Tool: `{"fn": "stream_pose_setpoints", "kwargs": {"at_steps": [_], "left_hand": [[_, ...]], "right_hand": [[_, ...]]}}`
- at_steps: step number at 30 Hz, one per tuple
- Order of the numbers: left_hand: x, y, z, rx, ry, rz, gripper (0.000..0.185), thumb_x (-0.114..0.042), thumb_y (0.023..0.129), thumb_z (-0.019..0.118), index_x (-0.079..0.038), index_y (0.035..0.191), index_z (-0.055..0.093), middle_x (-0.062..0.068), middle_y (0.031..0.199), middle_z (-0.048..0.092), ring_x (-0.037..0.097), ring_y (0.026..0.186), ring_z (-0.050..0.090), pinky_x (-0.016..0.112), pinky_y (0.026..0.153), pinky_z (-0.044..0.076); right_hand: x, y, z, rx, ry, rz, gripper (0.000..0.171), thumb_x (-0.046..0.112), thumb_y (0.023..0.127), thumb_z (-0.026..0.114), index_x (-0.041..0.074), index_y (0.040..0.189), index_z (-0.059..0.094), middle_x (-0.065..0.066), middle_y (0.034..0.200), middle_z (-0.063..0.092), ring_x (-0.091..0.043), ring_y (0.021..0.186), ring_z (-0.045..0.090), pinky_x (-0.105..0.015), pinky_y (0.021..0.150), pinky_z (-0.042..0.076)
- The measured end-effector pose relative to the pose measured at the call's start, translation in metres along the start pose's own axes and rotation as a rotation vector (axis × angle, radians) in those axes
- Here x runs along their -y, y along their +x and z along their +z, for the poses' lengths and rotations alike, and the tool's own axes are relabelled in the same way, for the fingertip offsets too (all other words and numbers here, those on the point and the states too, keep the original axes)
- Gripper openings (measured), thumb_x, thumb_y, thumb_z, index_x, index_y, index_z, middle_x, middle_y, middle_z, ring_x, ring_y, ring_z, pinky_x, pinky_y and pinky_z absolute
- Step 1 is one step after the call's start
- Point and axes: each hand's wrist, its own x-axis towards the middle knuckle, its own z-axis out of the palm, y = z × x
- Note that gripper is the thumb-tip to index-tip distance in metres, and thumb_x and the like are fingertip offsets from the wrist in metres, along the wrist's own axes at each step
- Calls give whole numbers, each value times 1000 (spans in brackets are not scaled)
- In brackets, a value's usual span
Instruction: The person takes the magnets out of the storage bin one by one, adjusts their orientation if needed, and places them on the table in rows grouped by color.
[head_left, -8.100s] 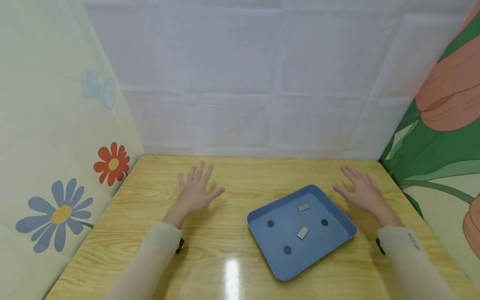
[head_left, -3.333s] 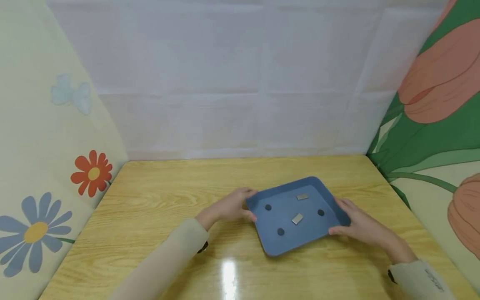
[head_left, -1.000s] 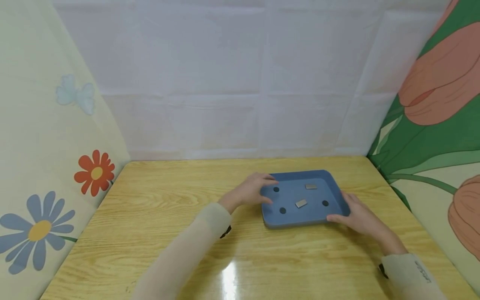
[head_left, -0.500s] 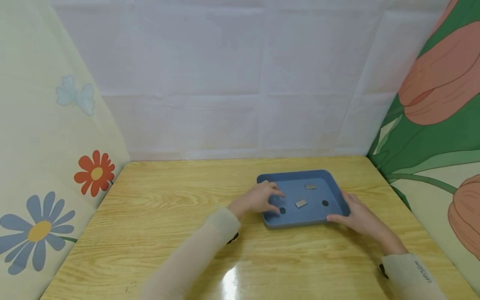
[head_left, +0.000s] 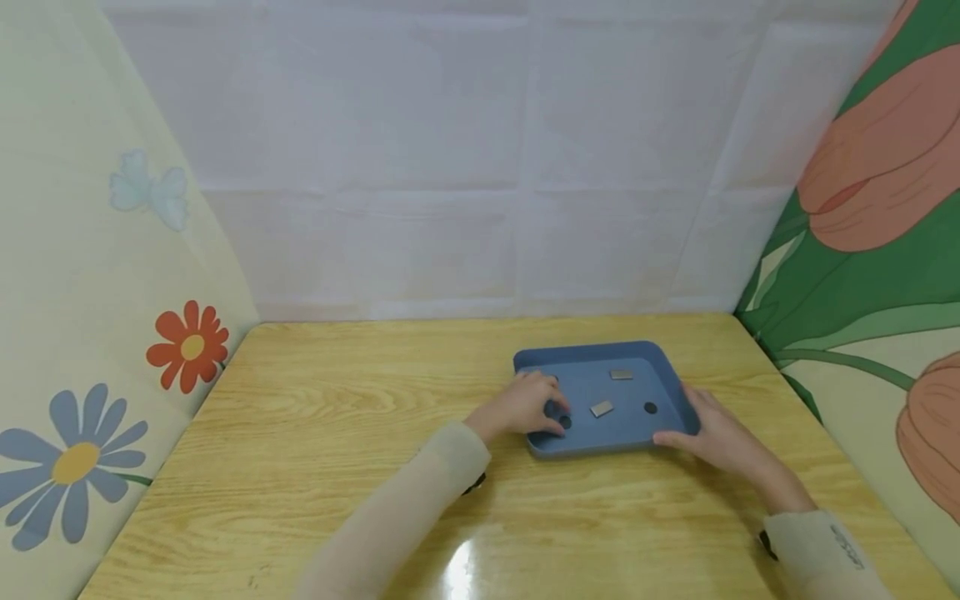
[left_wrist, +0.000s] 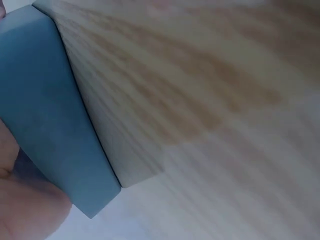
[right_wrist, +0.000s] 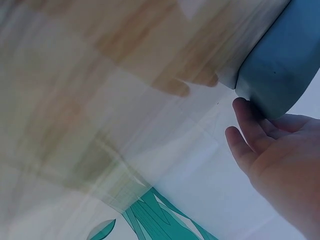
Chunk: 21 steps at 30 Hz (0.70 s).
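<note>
While my right hand (head_left: pixel 712 437) lies against the tray's (head_left: pixel 600 444) right-hand corner, fingers nearly straight and pressed to the outer wall, I read that contact as a brace: it keeps the blue tray from sliding on the glossy tabletop (head_left: pixel 337 400). The right wrist view agrees, with my fingertips (right_wrist: pixel 245 112) laid on the rounded blue corner rather than hooked over it.

My left hand (head_left: pixel 525 406) reaches over the tray's left rim with its fingers curled down at a dark round disc (head_left: pixel 555 408) near the 9 o'clock side of the tray floor. Whether the fingers already pinch that disc or only touch it, I cannot tell; they cover most of it. The left wrist view gives me only the tray's outer wall (left_wrist: pixel 45 115) and wood grain, so it does not settle this.

On the tray floor, a second dark disc (head_left: pixel 566 422) lies just beside my left fingers towards 7 o'clock, a third disc (head_left: pixel 650 408) sits at 3 o'clock near the right wall, a small grey plate (head_left: pixel 602 408) lies tilted at the centre, and another grey plate (head_left: pixel 621 374) lies towards 12 o'clock. These pieces lie apart from each other.

The tray rests flat on the tabletop, right of centre, near the back wall.
</note>
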Motion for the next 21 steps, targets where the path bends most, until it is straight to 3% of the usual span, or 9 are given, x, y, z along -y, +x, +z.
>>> {"fn": "stream_pose_setpoints", "kwargs": {"at_steps": [8, 14, 21], "left_hand": [[-2, 5, 6, -55, 3, -68, 25, -48, 86, 81, -33, 106, 82, -12, 106, 72, 11, 103, 63, 42, 104, 43], [-6, 4, 6, -64, -1, -109, 18, -48, 87, 81, -33, 97, 82, -13, 104, 72, 11, 103, 63, 42, 104, 42], [-8, 3, 3, -113, -36, -110, 17, -45, 87, 82, -31, 95, 83, -9, 106, 70, 16, 109, 63, 49, 109, 44]], "right_hand": [[2, 0, -1, 3, -8, -1, 119, 60, 89, 72, -9, 162, 9, -42, 163, 14, -64, 146, 20, -77, 112, 29], [3, 1, -1, 9, -2, -1, 119, 60, 89, 73, -9, 161, 9, -42, 163, 13, -64, 146, 19, -77, 112, 28], [0, 0, -1, 5, -14, -1, 119, 61, 89, 72, -10, 161, 9, -43, 163, 13, -64, 146, 20, -77, 112, 29]]}}
